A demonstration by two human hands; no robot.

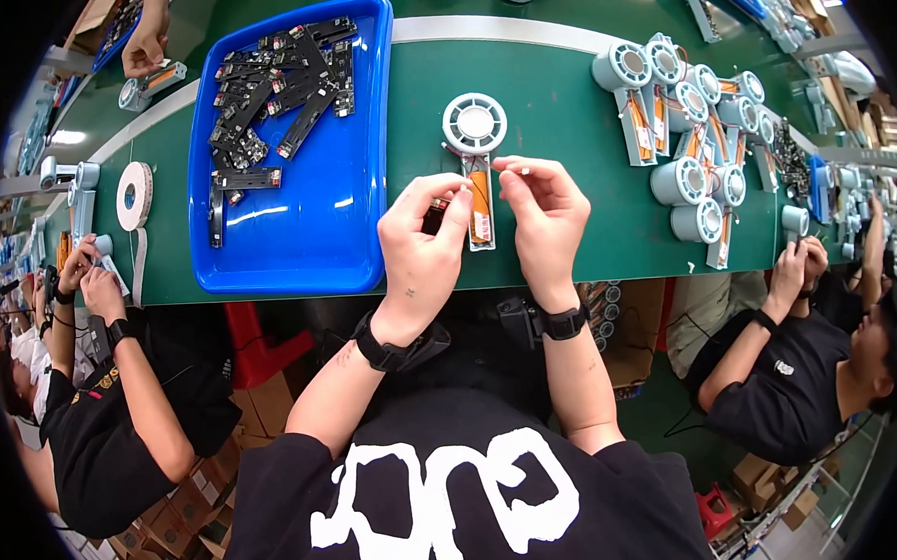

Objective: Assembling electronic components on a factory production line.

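A light-blue handheld fan (475, 124) lies on the green bench in front of me, its round head away from me. Its handle is open, showing an orange-wrapped battery (480, 204) and thin wires. My left hand (422, 236) is closed beside the handle, thumb and fingertips pinched. A small dark piece, apparently a black circuit board (434, 217), shows between its fingers, mostly hidden. My right hand (548, 211) is closed on the other side, pinching a thin wire with a small white end (525, 171) just above the battery.
Left of my hands stands a blue tray (298, 272) holding several black circuit boards (310, 81). A white tape roll (134, 194) lies beyond it. To the right, several light-blue fans (697, 134) with open handles are heaped. Co-workers' hands (98, 280) are busy on both sides.
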